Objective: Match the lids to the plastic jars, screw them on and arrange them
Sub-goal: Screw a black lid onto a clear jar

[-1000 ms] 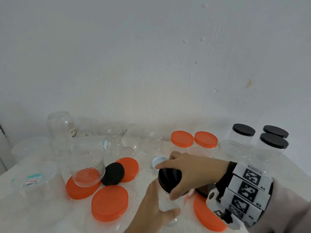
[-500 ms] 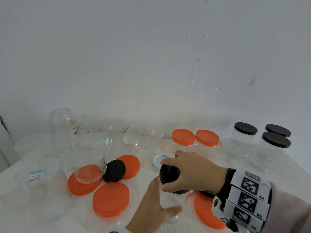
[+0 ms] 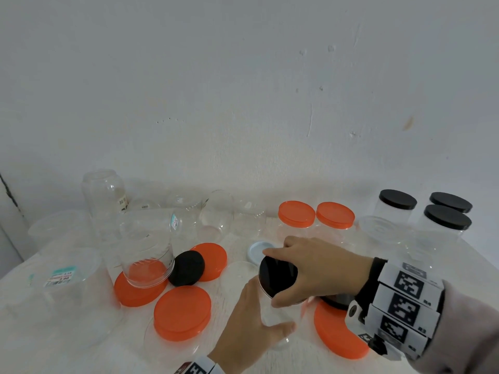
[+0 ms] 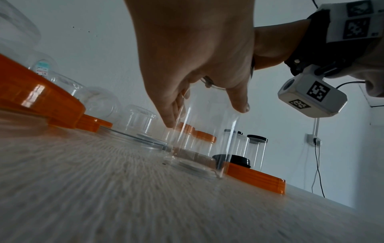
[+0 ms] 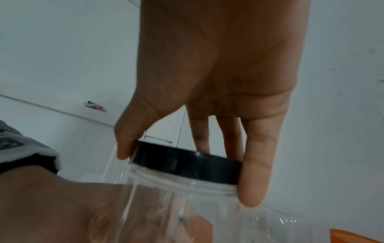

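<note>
Little moved; right hand (image 3: 316, 268) atop black lid (image 3: 278, 276), left hand (image 3: 251, 327) gripping jar (image 4: 199, 131).

Jar (image 3: 280, 317): stood upright on the surface (image 3: 81, 354), near front centre, lid (image 3: 278, 276) on its mouth. Left hand (image 3: 248, 330) around its body; right hand (image 3: 318, 265) over the lid. Flat lid (image 3: 337, 336): just right of the jar, a smaller lid (image 3: 337, 302) resting on it. Two loose lids (image 3: 182, 313): left of the jar. Two capped jars (image 3: 316, 220): behind it. Three capped jars (image 3: 421, 220): far right, by the wall (image 3: 243, 90). Uncapped jars (image 3: 145, 247): left rear.
</note>
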Action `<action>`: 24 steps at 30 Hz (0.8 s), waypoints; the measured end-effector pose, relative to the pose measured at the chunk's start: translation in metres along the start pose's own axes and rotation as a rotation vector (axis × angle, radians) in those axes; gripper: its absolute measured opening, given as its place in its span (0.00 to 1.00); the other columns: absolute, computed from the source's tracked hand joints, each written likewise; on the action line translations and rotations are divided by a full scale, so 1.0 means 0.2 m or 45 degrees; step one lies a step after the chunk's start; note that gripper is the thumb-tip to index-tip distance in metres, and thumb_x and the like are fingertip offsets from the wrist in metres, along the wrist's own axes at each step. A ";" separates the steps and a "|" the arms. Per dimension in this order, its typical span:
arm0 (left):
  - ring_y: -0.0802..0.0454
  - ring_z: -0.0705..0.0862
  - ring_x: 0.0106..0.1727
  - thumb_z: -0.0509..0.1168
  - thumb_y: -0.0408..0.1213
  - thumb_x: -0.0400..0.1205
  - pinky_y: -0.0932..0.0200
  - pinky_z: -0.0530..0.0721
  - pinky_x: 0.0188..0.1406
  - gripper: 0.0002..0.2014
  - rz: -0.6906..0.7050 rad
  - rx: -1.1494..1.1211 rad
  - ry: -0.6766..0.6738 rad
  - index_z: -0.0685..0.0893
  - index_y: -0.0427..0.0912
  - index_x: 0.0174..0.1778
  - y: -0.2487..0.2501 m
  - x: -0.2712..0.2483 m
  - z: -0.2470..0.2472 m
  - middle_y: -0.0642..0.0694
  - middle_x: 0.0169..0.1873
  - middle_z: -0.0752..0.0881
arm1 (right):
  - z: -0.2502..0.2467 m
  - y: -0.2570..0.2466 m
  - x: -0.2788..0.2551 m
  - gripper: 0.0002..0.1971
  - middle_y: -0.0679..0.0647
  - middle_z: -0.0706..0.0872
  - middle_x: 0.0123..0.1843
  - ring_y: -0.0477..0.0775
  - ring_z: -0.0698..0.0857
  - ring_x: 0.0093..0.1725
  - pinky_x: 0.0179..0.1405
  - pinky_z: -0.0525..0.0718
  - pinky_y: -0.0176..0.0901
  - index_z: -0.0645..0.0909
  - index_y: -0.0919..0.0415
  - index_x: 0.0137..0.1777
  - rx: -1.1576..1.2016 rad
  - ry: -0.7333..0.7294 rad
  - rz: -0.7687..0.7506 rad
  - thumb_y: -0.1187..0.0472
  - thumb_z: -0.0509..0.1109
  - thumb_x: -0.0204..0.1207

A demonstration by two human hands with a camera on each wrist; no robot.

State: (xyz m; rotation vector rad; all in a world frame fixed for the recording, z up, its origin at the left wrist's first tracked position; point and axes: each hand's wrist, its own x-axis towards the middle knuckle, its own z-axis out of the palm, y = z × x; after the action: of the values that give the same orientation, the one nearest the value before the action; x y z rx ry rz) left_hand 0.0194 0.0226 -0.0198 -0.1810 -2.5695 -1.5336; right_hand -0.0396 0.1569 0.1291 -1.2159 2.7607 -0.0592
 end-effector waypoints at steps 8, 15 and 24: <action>0.75 0.64 0.71 0.72 0.61 0.66 0.70 0.68 0.67 0.42 0.036 -0.038 -0.059 0.55 0.72 0.73 0.01 0.00 -0.02 0.72 0.69 0.67 | -0.02 0.00 0.00 0.38 0.45 0.71 0.52 0.47 0.74 0.47 0.38 0.72 0.34 0.66 0.44 0.73 0.036 -0.116 0.017 0.31 0.72 0.66; 0.79 0.65 0.67 0.73 0.62 0.65 0.77 0.70 0.57 0.38 0.009 -0.036 -0.045 0.56 0.78 0.65 0.01 0.00 -0.01 0.74 0.65 0.68 | -0.02 0.00 -0.01 0.35 0.46 0.75 0.50 0.50 0.75 0.48 0.40 0.73 0.37 0.71 0.46 0.71 -0.026 -0.048 -0.021 0.33 0.73 0.66; 0.79 0.68 0.66 0.73 0.64 0.61 0.79 0.71 0.55 0.39 0.008 0.006 -0.027 0.56 0.82 0.63 0.01 0.00 -0.01 0.75 0.63 0.71 | 0.06 -0.03 -0.02 0.31 0.47 0.71 0.41 0.51 0.73 0.39 0.31 0.66 0.38 0.75 0.53 0.58 -0.103 0.114 0.121 0.30 0.69 0.66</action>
State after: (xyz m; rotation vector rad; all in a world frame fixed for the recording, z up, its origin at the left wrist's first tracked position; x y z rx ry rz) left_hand 0.0193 0.0225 -0.0173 -0.2060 -2.5861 -1.5310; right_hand -0.0308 0.1572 0.1174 -1.1248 2.9209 0.0074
